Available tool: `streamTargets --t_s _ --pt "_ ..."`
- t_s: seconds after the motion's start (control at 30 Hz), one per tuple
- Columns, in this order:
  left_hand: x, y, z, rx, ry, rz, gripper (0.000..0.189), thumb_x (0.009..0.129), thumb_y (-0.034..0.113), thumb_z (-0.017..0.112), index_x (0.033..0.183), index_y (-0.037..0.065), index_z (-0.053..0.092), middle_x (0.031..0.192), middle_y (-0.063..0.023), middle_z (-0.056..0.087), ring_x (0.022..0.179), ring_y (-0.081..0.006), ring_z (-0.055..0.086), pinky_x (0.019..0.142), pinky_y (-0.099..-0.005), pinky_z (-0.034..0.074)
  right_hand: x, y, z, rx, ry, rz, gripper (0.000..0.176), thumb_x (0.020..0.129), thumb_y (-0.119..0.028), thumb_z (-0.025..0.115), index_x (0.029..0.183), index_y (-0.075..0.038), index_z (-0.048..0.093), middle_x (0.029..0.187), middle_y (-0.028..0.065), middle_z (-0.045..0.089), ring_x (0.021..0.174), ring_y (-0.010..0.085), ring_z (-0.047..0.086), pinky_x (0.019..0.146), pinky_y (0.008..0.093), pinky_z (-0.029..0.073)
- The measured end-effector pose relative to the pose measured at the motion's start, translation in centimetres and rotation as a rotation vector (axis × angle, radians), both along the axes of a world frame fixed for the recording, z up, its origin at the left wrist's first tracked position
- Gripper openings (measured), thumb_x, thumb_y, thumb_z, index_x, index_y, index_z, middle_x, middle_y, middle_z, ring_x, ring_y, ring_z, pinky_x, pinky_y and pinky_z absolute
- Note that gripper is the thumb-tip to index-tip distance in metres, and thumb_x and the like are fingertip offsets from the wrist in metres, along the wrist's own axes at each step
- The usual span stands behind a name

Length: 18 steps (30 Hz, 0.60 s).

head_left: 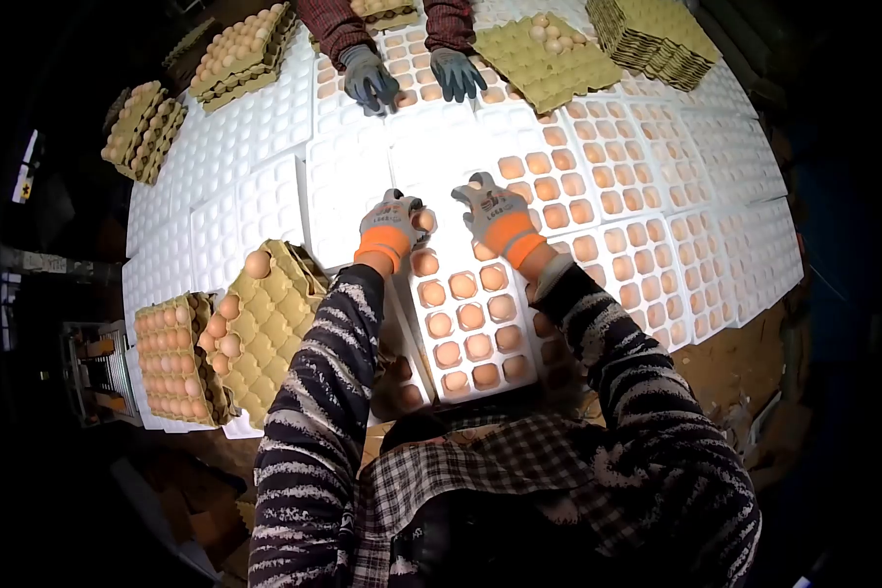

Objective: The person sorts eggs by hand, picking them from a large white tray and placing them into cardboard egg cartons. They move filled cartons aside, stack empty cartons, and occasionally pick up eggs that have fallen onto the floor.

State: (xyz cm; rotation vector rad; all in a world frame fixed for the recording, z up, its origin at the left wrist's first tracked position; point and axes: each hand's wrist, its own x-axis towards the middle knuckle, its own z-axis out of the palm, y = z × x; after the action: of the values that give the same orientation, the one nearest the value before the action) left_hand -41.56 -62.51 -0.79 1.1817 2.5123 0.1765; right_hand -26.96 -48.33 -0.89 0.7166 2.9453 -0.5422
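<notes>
My left hand [390, 227], in a grey glove with an orange cuff, curls its fingers about a brown egg [424, 220]. Below that egg, another brown egg [424, 262] sits in a white moulded foam tray [439, 385], whose near pockets hold several brown eggs [471, 316]. Over the right side of the tray's far part is my right hand [497, 214], gloved alike. Its fingers are bent but apart, with no egg visible between them. Glare washes out the tray surface between and beyond my hands.
More white trays with eggs [622, 176] lie to the right. At left, a brown pulp carton [279, 318] carries loose eggs beside a filled carton stack [171, 358]. Stacked cartons [652, 39] stand far right. Opposite, a person's grey-gloved hands [370, 80] reach over trays.
</notes>
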Motion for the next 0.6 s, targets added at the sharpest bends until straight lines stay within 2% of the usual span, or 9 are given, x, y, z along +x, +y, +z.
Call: streamTargets --t_s 0.03,0.13,0.2,0.33,0.4,0.47,0.53,0.57,0.6 --pt "0.0 0.0 -0.5 0.067 -0.024 0.035 0.037 0.086 0.029 0.071 0.121 0.019 0.067 0.125 -0.0084 0.06 0.111 -0.0316 0.063 0.093 -0.0396 0.053 -0.4 -0.7 -1.2 -0.084 0.048 0.008 0.032 0.097 -0.025 0.054 0.127 -0.018 0.063 0.131 0.0144 0.058 0.104 0.033 0.067 0.087 0.043 0.055" --pt "1.4 0.0 0.2 0.225 -0.134 0.095 0.036 0.094 0.033 0.06 0.124 0.016 0.065 0.126 -0.0133 0.062 0.112 -0.0335 0.064 0.093 -0.042 0.052 -1.4 -0.3 -4.1 0.114 -0.079 0.226 0.033 0.096 -0.024 0.053 0.127 -0.018 0.063 0.129 0.0146 0.059 0.106 0.0311 0.066 0.089 0.0426 0.054" --pt "3.9 -0.7 -0.1 0.182 -0.111 0.013 0.041 0.096 0.035 0.056 0.132 0.016 0.059 0.127 -0.0145 0.063 0.113 -0.0349 0.063 0.093 -0.0437 0.052 -1.8 1.4 -4.0 -0.119 -0.05 0.106 0.03 0.096 -0.028 0.054 0.122 -0.018 0.066 0.118 0.0126 0.064 0.107 0.033 0.065 0.088 0.0439 0.053" --pt "7.5 -0.6 0.6 -0.081 -0.258 -0.127 0.05 0.093 0.036 0.06 0.14 0.019 0.051 0.134 -0.0139 0.057 0.114 -0.0348 0.063 0.095 -0.0443 0.051 -2.7 4.3 -4.1 -0.313 0.537 -0.123 0.031 0.093 -0.02 0.058 0.121 -0.015 0.069 0.118 0.0154 0.063 0.102 0.0351 0.065 0.087 0.0448 0.053" --pt "6.8 -0.8 -0.5 0.064 -0.258 -0.066 0.046 0.09 0.026 0.064 0.136 0.019 0.056 0.128 -0.0148 0.059 0.109 -0.0363 0.065 0.09 -0.0456 0.053 -4.4 5.8 -6.1 -0.112 0.625 -0.054 0.031 0.094 -0.02 0.058 0.123 -0.014 0.066 0.118 0.015 0.062 0.109 0.0359 0.06 0.092 0.0462 0.05" --pt "5.2 0.6 0.4 0.274 -0.261 0.104 0.042 0.09 0.021 0.064 0.132 0.017 0.059 0.123 -0.0143 0.058 0.108 -0.0362 0.063 0.091 -0.0444 0.052 -5.0 6.3 -6.4 -0.104 0.439 0.096 0.032 0.094 -0.018 0.056 0.125 -0.016 0.065 0.125 0.0135 0.061 0.119 0.0338 0.055 0.103 0.0466 0.043" --pt "2.7 2.7 -0.6 0.491 -0.182 0.216 0.036 0.091 0.015 0.062 0.127 0.01 0.06 0.122 -0.0169 0.053 0.106 -0.0402 0.059 0.093 -0.0445 0.051 -4.1 6.0 -8.5 0.137 0.459 0.248 0.035 0.094 -0.016 0.054 0.127 -0.018 0.064 0.131 0.0115 0.059 0.125 0.032 0.051 0.111 0.0476 0.035" --pt "1.3 3.6 -2.0 0.63 -0.165 0.214 0.034 0.091 0.012 0.059 0.126 0.01 0.06 0.123 -0.0183 0.052 0.112 -0.0412 0.056 0.096 -0.0445 0.049 -4.4 6.4 -10.2 0.075 0.43 0.244 0.037 0.094 -0.017 0.054 0.13 -0.018 0.062 0.136 0.0104 0.057 0.128 0.0322 0.049 0.116 0.0493 0.029" --pt "0.1 4.4 -3.6 0.692 -0.055 0.167 0.035 0.091 0.011 0.058 0.126 0.012 0.061 0.123 -0.0181 0.052 0.116 -0.0415 0.052 0.101 -0.0463 0.046 -4.5 6.4 -10.6 0.044 0.511 0.233 0.037 0.093 -0.015 0.054 0.129 -0.017 0.064 0.133 0.0111 0.059 0.127 0.0326 0.05 0.114 0.0483 0.032"
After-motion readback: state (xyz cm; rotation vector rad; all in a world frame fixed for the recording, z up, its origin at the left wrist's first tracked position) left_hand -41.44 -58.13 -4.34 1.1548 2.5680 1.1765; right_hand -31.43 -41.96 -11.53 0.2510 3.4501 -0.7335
